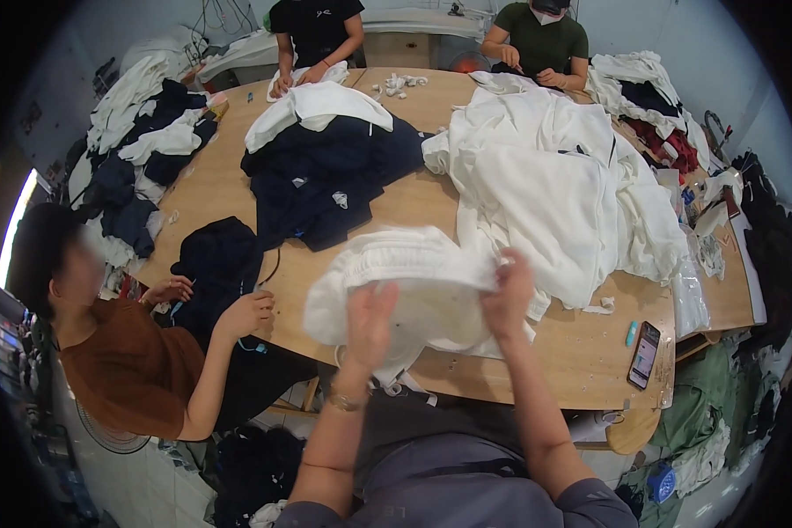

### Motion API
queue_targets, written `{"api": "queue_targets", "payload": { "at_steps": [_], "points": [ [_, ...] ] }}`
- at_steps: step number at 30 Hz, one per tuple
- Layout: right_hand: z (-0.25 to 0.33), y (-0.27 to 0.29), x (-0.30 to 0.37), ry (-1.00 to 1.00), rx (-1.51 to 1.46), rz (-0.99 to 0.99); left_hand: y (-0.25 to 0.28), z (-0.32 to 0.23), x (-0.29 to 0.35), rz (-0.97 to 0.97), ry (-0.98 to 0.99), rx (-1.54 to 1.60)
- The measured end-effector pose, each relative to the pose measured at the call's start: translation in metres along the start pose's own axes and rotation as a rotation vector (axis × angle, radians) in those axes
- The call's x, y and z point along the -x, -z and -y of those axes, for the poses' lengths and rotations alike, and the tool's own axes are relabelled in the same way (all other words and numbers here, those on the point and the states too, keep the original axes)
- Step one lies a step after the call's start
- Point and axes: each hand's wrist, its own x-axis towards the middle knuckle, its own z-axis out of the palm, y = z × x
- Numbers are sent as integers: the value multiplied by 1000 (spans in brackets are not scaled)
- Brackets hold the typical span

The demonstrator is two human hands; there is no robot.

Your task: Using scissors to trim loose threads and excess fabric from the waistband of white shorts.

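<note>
A white garment (392, 251) with a gathered, elastic-looking band is held up over the near edge of the table, its opening facing me. My left hand (370, 324) is at the left part of the band, fingers pointing up and closed on the cloth at the edge. At the right end of the opening, my right hand (507, 297) grips the band, bent fingers blurred by motion. Loose white cloth hangs below between my wrists. Just beyond my right hand lies a large heap of white garments (541, 185).
Dark navy garments (334, 172) lie mid-table. At left, a co-worker in a brown top (136, 361) handles navy cloth (216, 264). Two people work across the table (422, 189). A phone (644, 355) and a turquoise marker-like stick (632, 333) lie near the right corner.
</note>
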Motion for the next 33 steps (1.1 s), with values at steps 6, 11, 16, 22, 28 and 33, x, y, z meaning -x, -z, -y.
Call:
{"api": "queue_targets", "payload": {
  "at_steps": [6, 11, 16, 22, 28, 33],
  "points": [
    [-11, 74, -82, -226, 15, -117, 77, -9, -56, 124, -210, -1066],
    [-46, 105, -149, -99, -100, -229, 110, -38, -119, -97, -530, -919],
    [2, 103, -133, 9, -128, -253, 109, -31, -112, -104, -491, -957],
    [9, 55, 19, -252, -161, 268, 68, 51, -8, 232, 671, -263],
    [2, 50, 59, -601, -394, 218, -2, 45, 100, -455, 944, 828],
    [19, 61, 34, -464, -410, 191, -22, 38, 102, -173, 1266, 1296]
  ]
}}
